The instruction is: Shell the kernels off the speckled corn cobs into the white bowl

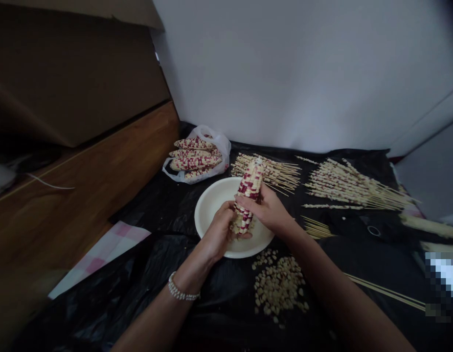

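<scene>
An ear of corn (251,181) with cream and dark red kernels is held tilted upright over a white bowl (208,205). My left hand (221,229) is closed around its lower end, where some of the surface looks stripped of kernels. My right hand (268,208) wraps the middle of the ear from the right, its thumb lying across the front. A beaded bracelet circles my left wrist. Just below the bowl, a pile of loose corn kernels (280,288) lies on black plastic sheeting (153,264).
A plastic bag (222,144) with several corn ears stands behind the bowl to the left. Kernel-threaded skewers lie in two bunches, one behind the bowl (274,171) and one at right (332,183). Bare sticks (316,227) lie nearby. A pale wall (285,73) rises behind.
</scene>
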Demonstrator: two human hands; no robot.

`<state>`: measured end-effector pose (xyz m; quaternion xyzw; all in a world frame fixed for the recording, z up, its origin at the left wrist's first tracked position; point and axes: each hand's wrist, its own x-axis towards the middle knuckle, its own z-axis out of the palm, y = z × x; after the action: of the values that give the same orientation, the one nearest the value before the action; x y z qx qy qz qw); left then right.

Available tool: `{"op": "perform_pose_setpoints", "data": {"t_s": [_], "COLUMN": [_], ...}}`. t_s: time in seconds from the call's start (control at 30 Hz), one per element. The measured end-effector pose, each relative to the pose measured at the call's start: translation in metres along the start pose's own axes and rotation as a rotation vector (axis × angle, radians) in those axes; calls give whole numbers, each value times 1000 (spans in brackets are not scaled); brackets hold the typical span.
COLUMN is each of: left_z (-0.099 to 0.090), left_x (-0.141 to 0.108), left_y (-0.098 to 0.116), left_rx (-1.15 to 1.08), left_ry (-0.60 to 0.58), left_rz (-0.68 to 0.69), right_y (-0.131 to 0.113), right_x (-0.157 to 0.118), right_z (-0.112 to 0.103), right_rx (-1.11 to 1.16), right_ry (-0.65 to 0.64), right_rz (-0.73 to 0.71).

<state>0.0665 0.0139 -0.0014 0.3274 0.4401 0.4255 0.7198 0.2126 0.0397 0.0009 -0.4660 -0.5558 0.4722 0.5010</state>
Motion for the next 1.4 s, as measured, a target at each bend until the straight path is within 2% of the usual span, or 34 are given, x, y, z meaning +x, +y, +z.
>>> {"op": "perform_pose_setpoints", "data": {"t_s": [0.27,0.43,0.67,0.8,0.97,1.4], "left_z": [2,3,0,0,2,2], "left_x": [-2,-1,-1,-1,-3,-5], "left_y": [2,1,-7,-6,0,-5], "left_rx": [-26,69,162,128,72,215], "left_ry": [-1,30,38,65,10,-23], "left_rz": [-8,32,84,67,58,171], "right_y": [5,7,0,-2,2,1], "right_x": [3,4,0,0,2,3], "right_z": [-3,-4,2,2,-3,-6], "right_rx": [66,81,13,35,63,79], "right_ry": [13,11,10,12,29,11], "right_rz": [28,20,-10,8,25,57]}}
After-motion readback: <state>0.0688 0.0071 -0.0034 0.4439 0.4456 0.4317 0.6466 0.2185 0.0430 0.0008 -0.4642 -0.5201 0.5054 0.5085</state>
